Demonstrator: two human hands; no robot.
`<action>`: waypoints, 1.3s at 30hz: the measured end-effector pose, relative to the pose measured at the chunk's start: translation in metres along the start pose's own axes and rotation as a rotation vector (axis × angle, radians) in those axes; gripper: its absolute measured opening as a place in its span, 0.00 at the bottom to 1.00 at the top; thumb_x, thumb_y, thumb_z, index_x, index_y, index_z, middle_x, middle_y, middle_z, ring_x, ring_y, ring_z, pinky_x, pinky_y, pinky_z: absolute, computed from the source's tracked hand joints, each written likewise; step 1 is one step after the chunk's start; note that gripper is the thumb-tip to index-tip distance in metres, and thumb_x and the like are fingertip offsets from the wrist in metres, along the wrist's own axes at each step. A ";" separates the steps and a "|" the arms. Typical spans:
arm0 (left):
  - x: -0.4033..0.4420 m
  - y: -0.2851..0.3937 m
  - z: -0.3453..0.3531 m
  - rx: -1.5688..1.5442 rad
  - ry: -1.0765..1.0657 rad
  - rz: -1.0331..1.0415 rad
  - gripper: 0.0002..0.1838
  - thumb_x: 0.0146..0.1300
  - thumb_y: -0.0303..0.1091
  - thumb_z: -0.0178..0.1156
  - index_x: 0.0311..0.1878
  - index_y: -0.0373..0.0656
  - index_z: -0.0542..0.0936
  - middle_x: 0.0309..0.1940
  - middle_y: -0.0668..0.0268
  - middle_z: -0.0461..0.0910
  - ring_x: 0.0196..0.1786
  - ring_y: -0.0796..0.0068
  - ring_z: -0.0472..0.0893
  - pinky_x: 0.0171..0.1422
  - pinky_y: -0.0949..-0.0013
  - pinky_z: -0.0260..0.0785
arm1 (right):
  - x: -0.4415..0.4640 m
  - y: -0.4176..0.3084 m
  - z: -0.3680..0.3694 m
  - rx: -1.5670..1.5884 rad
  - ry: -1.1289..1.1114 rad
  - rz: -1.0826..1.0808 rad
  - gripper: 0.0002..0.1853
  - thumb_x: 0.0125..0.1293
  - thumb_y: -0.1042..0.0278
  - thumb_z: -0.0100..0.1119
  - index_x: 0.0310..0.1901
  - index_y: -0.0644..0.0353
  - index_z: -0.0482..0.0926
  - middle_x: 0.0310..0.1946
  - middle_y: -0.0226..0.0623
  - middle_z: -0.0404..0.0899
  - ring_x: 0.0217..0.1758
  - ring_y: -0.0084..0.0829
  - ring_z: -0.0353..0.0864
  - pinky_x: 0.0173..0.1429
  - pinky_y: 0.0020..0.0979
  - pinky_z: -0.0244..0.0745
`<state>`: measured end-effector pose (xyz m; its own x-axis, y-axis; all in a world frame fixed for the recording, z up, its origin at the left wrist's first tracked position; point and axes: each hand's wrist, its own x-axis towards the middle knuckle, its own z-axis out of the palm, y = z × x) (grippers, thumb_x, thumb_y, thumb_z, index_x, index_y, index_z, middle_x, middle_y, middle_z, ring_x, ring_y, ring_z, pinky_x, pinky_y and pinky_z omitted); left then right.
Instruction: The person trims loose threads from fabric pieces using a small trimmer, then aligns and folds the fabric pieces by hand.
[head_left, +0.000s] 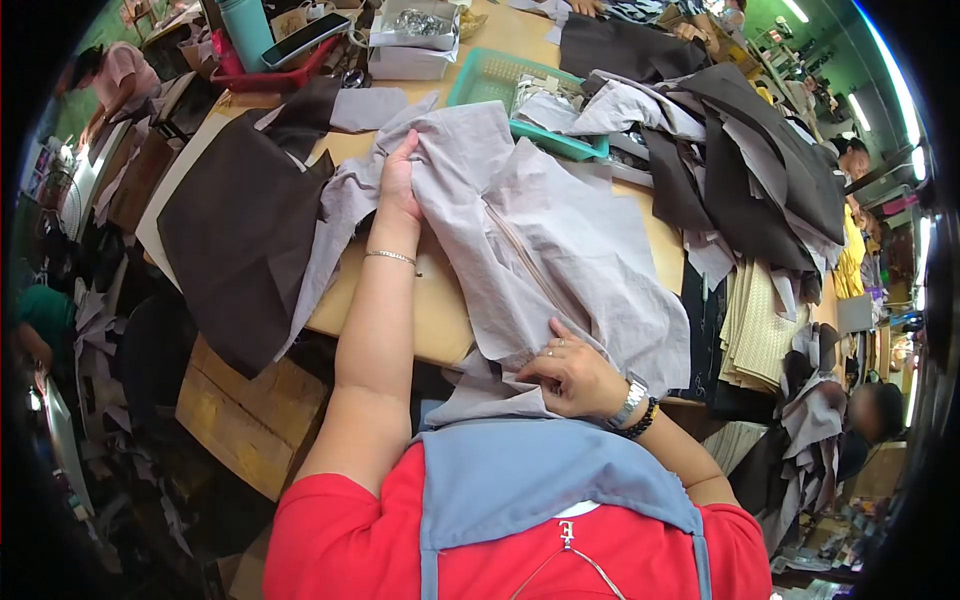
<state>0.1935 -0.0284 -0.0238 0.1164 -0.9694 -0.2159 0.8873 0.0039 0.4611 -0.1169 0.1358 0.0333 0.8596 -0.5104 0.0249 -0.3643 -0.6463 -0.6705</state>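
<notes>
A light grey garment piece [560,230] lies across the table in front of me, wrinkled, with a long welt or zip-like seam running down its middle. My left hand [402,185] is closed on its upper left edge; the cloth hides most of its fingers. Close to my body, my right hand [580,380] bends its fingers over the lower edge and pinches the cloth there. A dark brown fabric panel [240,230], joined to more grey cloth, spreads left of my left forearm and hangs over the table's edge.
A teal basket [480,75] of small parts stands beyond the garment. Dark and grey cut pieces [740,150] pile up at right, above folded cream fabric [755,320]. At back left are a red tray [285,75], a phone [305,40] and a white box [412,40]. Other people work around.
</notes>
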 end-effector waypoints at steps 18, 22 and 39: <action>-0.002 -0.003 -0.003 0.117 0.043 0.054 0.25 0.73 0.48 0.51 0.61 0.36 0.75 0.59 0.56 0.79 0.58 0.58 0.80 0.67 0.55 0.69 | 0.000 0.003 -0.003 0.074 0.246 -0.055 0.11 0.57 0.73 0.66 0.42 0.48 0.84 0.21 0.26 0.74 0.27 0.29 0.77 0.74 0.53 0.61; -0.005 -0.001 -0.004 0.091 0.062 0.071 0.26 0.73 0.51 0.50 0.61 0.37 0.75 0.59 0.57 0.79 0.59 0.58 0.80 0.68 0.56 0.69 | -0.012 0.008 -0.012 0.139 0.343 0.008 0.12 0.57 0.70 0.69 0.44 0.48 0.84 0.20 0.23 0.72 0.26 0.26 0.75 0.72 0.53 0.63; -0.141 -0.079 0.087 1.841 -0.753 0.730 0.39 0.60 0.49 0.65 0.73 0.47 0.64 0.66 0.55 0.72 0.69 0.57 0.70 0.76 0.32 0.36 | -0.012 0.041 -0.044 0.877 0.943 0.303 0.15 0.66 0.71 0.66 0.54 0.61 0.79 0.39 0.24 0.77 0.42 0.15 0.73 0.47 0.18 0.70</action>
<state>0.0685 0.0862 0.0451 -0.4212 -0.7950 0.4366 -0.6285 0.6029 0.4915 -0.1578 0.0900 0.0382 0.0789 -0.9954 0.0536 0.1610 -0.0404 -0.9861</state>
